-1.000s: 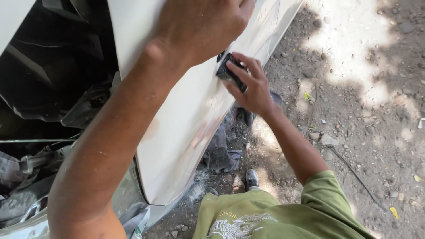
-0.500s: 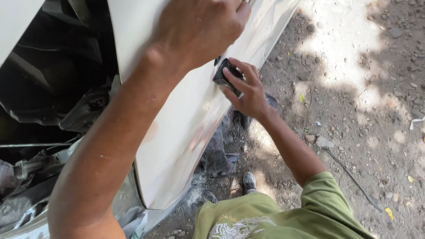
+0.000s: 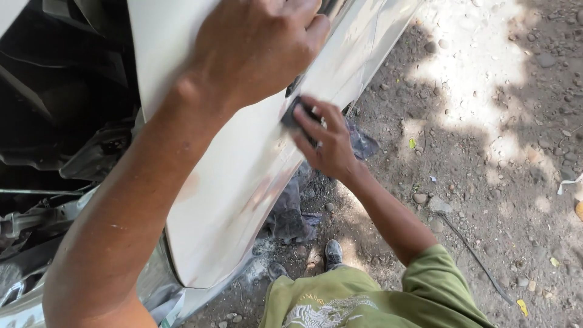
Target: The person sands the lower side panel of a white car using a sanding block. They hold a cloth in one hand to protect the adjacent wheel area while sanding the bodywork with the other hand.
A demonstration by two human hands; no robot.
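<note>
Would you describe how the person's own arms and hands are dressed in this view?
Both hands are bare, with no gloves, rings or watch visible. The left hand and its forearm are uncovered as far as the frame shows. The right hand leads to a bare forearm, ending in a short olive-green sleeve.

The panel (image 3: 243,200) stands left of the gravel ground (image 3: 486,152), with a shoe (image 3: 333,252) at its foot.
</note>
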